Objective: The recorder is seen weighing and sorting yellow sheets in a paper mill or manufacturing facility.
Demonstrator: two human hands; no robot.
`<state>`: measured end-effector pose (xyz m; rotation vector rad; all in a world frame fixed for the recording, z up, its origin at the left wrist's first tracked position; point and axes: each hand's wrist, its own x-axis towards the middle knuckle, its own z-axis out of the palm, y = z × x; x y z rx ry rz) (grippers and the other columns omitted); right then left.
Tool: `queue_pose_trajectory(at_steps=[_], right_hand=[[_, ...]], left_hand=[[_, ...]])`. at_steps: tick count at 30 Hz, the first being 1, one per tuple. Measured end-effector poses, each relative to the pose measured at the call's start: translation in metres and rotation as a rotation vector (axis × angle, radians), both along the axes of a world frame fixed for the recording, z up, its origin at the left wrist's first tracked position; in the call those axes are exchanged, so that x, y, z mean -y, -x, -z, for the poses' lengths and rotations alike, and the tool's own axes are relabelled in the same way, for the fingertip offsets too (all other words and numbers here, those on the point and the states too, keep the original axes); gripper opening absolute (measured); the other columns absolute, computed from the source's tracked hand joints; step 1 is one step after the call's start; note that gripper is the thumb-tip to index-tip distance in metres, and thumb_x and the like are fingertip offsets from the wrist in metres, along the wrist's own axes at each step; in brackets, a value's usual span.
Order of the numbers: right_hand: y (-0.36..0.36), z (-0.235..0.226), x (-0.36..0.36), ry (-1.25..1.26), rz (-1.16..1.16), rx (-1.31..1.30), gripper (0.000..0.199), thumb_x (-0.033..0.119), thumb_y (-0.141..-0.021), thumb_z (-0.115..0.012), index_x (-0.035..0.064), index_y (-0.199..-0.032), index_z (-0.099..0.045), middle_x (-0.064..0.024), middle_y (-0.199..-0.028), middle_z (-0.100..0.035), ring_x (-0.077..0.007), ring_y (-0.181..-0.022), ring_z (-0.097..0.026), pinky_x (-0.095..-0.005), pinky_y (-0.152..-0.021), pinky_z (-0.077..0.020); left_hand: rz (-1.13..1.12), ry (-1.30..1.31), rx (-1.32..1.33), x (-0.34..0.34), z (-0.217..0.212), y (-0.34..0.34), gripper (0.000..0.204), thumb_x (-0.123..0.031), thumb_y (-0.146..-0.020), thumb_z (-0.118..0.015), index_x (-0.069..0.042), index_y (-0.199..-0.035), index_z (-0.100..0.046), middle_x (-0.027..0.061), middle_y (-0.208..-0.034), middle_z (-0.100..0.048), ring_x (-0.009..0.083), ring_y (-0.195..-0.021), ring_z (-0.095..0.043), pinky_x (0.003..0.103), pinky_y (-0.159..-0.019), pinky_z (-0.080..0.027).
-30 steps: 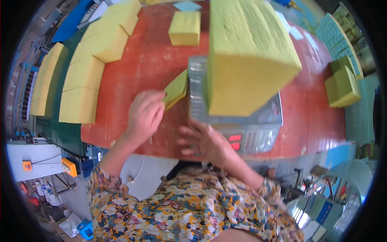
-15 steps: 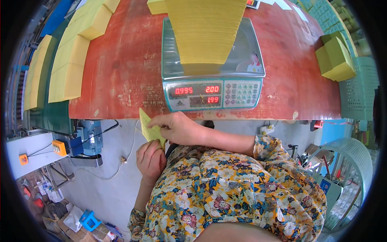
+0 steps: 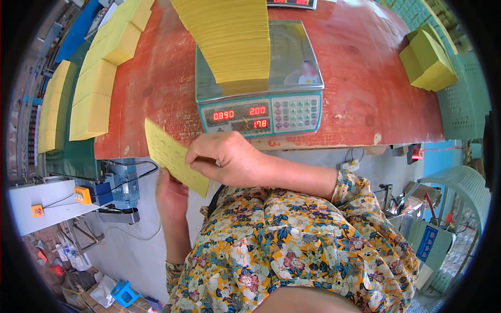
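Note:
In front of my body, short of the table edge, I hold a piece of yellow printed paper (image 3: 169, 156) tilted upright; whether it is one sheet or several I cannot tell. My left hand (image 3: 173, 195) grips it from below at its lower left side, slightly blurred. My right hand (image 3: 227, 159) reaches across from the right, its thumb and fingers pinched at the paper's right side. Just beyond stands a teal digital scale (image 3: 295, 112) with red lit digits. A tall stack of yellow paper (image 3: 235, 52) rests on its metal pan, its top beyond the picture's upper edge.
The red worn table (image 3: 355, 104) carries rows of yellow paper blocks (image 3: 94, 99) on the left and another yellow block (image 3: 428, 62) at right. A second display (image 3: 292, 4) shows at the back. Below left are a motor (image 3: 125, 185) and a blue stool (image 3: 125, 293).
The paper has moved left and turned, showing more of its printed face. My left hand has shifted left and down. The scale's red digits differ. The whole view has shifted a little.

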<state>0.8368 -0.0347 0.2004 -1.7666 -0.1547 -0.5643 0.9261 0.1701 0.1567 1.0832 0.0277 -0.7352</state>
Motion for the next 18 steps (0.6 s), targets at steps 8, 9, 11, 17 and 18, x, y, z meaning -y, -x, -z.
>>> queue_pose_trajectory(at_steps=[8, 9, 11, 17, 18], right_hand=[[0.003, -0.107, 0.053, 0.199, 0.518, 0.143, 0.053, 0.003, -0.087, -0.069, 0.0046, -0.136, -0.052, -0.0064, -0.078, -0.067, -0.0101, -0.065, -0.063, -0.027, -0.058, -0.0505], [0.002, -0.124, 0.067, 0.261, 0.581, 0.139, 0.046, 0.003, -0.087, -0.068, 0.0027, -0.131, -0.055, -0.0045, -0.078, -0.067, -0.0078, -0.065, -0.062, -0.0248, -0.057, -0.0484], [-0.006, -0.168, 0.088, 0.284, 0.642, 0.173, 0.035, 0.005, -0.087, -0.069, -0.0013, -0.119, -0.059, -0.0085, -0.075, -0.067, -0.0106, -0.062, -0.063, -0.026, -0.055, -0.0495], [-0.052, -0.2, 0.175, 0.038, 0.63, 0.056, 0.023, 0.007, -0.087, -0.069, -0.0088, -0.103, -0.063, -0.0095, -0.079, -0.068, -0.0125, -0.06, -0.064, -0.0264, -0.051, -0.0506], [-0.056, -0.193, 0.188, -0.027, 0.598, -0.013, 0.024, 0.007, -0.087, -0.068, -0.0094, -0.104, -0.063, -0.0098, -0.081, -0.068, -0.0127, -0.061, -0.064, -0.0265, -0.052, -0.0509]], left_hand=[[-0.142, 0.005, 0.774, 0.075, -0.154, -0.064, 0.013, -0.013, -0.095, -0.062, -0.001, -0.101, -0.063, 0.0037, -0.086, -0.064, 0.0093, -0.066, -0.056, 0.022, -0.054, -0.043], [-0.13, -0.005, 0.83, 0.099, -0.178, -0.073, 0.013, -0.014, -0.094, -0.065, -0.001, -0.096, -0.063, 0.0021, -0.081, -0.061, 0.0084, -0.062, -0.052, 0.022, -0.053, -0.041], [-0.068, 0.044, 0.933, 0.139, -0.23, -0.089, 0.02, -0.018, -0.093, -0.068, -0.003, -0.082, -0.062, 0.0012, -0.072, -0.056, 0.0079, -0.057, -0.049, 0.022, -0.05, -0.036], [0.385, -0.067, 0.923, 0.254, -0.257, -0.184, 0.025, -0.031, -0.088, -0.074, -0.011, -0.08, -0.062, -0.0021, -0.065, -0.057, 0.0075, -0.054, -0.051, 0.022, -0.048, -0.039], [0.39, -0.059, 0.93, 0.265, -0.251, -0.19, 0.025, -0.031, -0.088, -0.074, -0.011, -0.08, -0.062, -0.0021, -0.065, -0.057, 0.0075, -0.054, -0.051, 0.022, -0.048, -0.039]])
